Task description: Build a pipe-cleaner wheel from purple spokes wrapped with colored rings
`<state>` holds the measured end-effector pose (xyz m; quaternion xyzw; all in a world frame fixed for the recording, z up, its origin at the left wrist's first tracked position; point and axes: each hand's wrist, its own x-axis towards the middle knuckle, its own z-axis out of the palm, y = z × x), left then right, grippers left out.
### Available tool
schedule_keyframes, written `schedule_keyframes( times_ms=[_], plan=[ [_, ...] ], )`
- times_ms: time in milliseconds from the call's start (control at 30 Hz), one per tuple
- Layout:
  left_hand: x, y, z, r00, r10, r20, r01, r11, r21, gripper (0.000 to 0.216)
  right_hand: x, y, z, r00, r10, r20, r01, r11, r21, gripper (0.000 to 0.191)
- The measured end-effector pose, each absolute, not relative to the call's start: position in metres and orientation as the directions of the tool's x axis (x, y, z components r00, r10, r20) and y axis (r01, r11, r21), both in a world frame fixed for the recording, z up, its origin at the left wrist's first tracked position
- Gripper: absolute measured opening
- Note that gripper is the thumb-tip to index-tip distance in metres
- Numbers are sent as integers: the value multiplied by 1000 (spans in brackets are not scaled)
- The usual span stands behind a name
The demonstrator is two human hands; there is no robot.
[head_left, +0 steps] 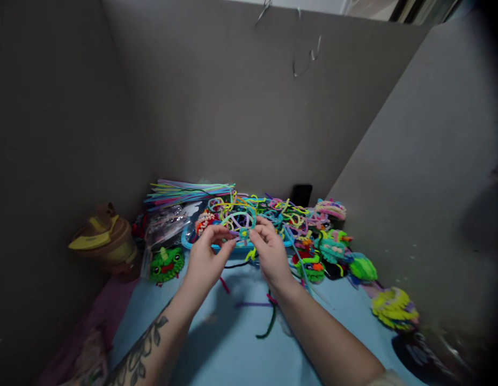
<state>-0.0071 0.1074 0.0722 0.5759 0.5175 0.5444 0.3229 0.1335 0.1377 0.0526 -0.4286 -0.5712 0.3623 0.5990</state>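
Observation:
Both hands meet over the front of a blue tray, around a small pipe cleaner shape of teal, yellow and purple. My left hand pinches its purple end between thumb and fingers. From the other side, my right hand grips the teal part, also in a pinch. A light teal loop arches above the fingers; whether it belongs to the held piece I cannot tell. Behind the hands, many bent, coloured pipe cleaners overflow the blue tray.
Straight pipe cleaners lie at the back left, near a green fuzzy figure. A brown pot stands far left. Fuzzy pieces, including a yellow one, line the right. A dark green strip lies on the blue tabletop.

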Motion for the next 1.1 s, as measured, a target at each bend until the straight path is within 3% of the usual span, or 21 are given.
schedule_keyframes(
  times_ms=[267,567,800,933,1100],
  plan=[
    [8,104,70,-258,943,208,52,-201,978,29,126,132,55,53,944,327,59,324,-944,22],
    [8,108,60,-291,928,233,35,-233,972,29,124,131,48,5,944,329,58,328,-943,14],
    [-12,113,71,-91,984,152,4,-152,988,35,127,137,52,25,943,331,-41,332,-943,29],
    [-32,121,75,-302,925,231,139,-197,971,33,129,141,52,26,966,258,-135,259,-956,30],
    [-37,128,63,-99,995,18,-67,-25,997,34,130,141,51,-6,974,227,-138,224,-965,28]
  ],
)
